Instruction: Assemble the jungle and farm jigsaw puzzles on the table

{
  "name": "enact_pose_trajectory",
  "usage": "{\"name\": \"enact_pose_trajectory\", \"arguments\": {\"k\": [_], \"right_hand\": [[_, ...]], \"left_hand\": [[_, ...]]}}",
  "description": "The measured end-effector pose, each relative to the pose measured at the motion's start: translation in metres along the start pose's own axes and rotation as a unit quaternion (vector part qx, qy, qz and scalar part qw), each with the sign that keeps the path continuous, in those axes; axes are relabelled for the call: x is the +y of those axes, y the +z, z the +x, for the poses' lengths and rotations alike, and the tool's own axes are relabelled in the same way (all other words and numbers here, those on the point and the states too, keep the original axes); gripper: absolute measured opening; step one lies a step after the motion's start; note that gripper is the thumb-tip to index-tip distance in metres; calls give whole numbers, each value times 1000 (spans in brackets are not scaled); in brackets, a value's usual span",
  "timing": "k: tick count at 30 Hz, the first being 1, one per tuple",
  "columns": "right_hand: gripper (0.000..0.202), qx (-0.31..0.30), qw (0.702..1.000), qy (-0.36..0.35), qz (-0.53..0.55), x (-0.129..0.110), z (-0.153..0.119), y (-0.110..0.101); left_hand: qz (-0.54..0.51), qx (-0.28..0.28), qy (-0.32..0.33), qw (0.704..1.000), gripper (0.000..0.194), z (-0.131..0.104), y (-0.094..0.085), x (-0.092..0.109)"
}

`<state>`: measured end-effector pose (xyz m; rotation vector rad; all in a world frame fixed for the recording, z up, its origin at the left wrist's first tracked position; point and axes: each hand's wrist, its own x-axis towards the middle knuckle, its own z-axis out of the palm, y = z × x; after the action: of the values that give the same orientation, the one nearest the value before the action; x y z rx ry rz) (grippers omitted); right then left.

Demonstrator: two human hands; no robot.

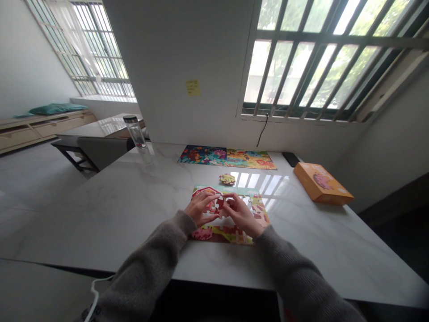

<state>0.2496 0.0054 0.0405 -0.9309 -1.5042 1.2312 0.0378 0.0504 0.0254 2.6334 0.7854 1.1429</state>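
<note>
A partly filled jigsaw puzzle (231,235) lies on the white table, with a red barn, a pink animal and a fence in its picture. White gaps show in its middle. Over these gaps, my left hand (202,208) and my right hand (241,214) meet. Between their fingertips is a brown and white puzzle piece (220,202), which both hands grip by its edges. The fingers hide part of it, and I cannot tell whether it touches the puzzle below. Just behind the puzzle sits a small pile of loose puzzle pieces (227,179).
Two finished-looking picture puzzles (226,156) lie along the wall. An orange box (321,183) and a black phone (290,159) are at the right. On the left stands a clear bottle (135,132). The glossy table (110,214) reflects the barred window.
</note>
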Motion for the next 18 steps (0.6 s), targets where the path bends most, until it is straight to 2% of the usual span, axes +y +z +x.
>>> {"name": "enact_pose_trajectory", "arguments": {"k": [6, 10, 13, 16, 18], "right_hand": [[31, 31, 999, -15, -25, 5, 3, -2], [26, 28, 998, -28, -44, 6, 5, -5], [25, 27, 994, -43, -96, 4, 5, -7], [26, 32, 972, -107, -206, -2, 2, -11], [28, 9, 949, -163, -271, -7, 0, -14]], "left_hand": [[7, 1, 21, 1000, 56, -3, 5, -7], [18, -5, 38, 999, 56, -3, 6, -9], [36, 3, 30, 999, 57, -3, 5, -10], [56, 8, 10, 998, 56, -3, 4, -11], [63, 7, -8, 998, 55, -3, 3, -12]]}}
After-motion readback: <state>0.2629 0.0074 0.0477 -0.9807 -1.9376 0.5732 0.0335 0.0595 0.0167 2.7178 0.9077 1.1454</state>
